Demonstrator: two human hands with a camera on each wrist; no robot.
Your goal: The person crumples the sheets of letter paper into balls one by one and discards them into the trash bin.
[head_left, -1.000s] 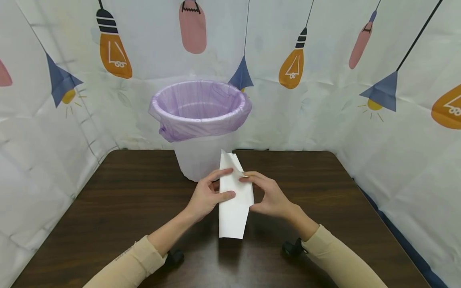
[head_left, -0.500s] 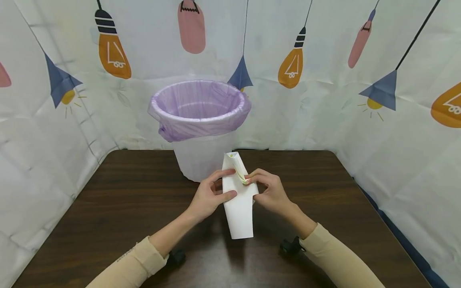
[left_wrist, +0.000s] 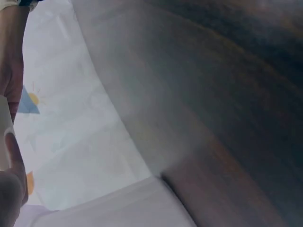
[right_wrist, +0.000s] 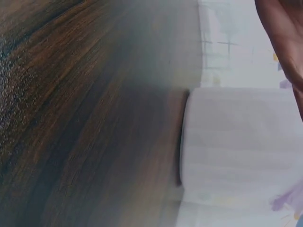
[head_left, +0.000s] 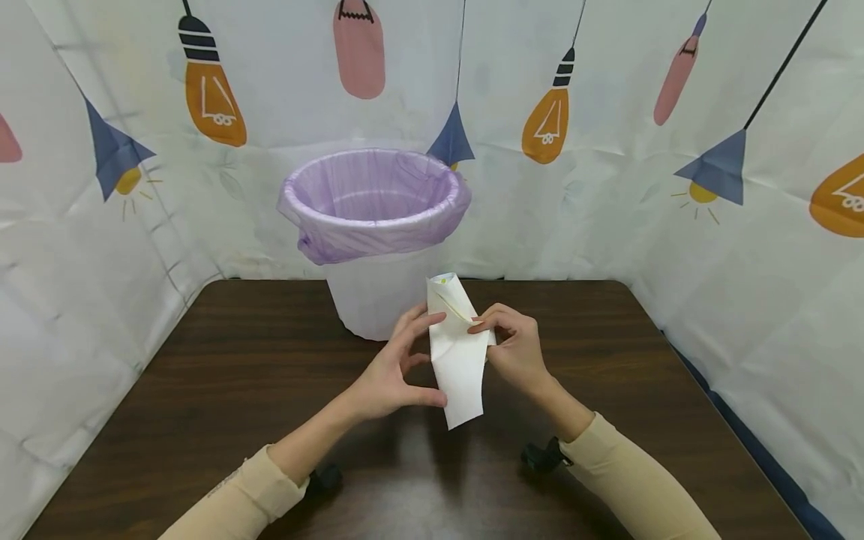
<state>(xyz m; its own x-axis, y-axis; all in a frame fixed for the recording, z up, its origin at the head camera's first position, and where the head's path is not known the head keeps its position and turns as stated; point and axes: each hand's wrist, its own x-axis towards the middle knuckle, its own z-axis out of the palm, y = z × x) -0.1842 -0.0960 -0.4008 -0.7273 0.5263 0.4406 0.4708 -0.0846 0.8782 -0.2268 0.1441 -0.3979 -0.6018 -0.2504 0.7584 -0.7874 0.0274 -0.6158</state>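
Note:
A folded piece of white paper (head_left: 459, 360) stands slanted above the table in the head view, with yellow-green marks inside its rolled top end. Along its left side, my left hand (head_left: 394, 367) holds it, index finger across the front and thumb at the lower edge. My right hand (head_left: 516, 349) pinches a fold at the paper's right side, thumb behind. Only a strip of the paper (left_wrist: 4, 142) shows at the left border of the left wrist view. Part of a hand (right_wrist: 286, 40) enters the right wrist view at upper right.
Behind the hands, a white bin (head_left: 378, 292) with a purple liner (head_left: 385, 244) stands at the table's far edge. The dark wooden table (head_left: 236, 375) extends to both sides. A printed curtain (head_left: 607, 202) hangs around it.
The paper has shifted right and its lower end has tilted and risen. My left thumb has slid down its edge and the fingers have spread. My right hand has drawn the fold rightward.

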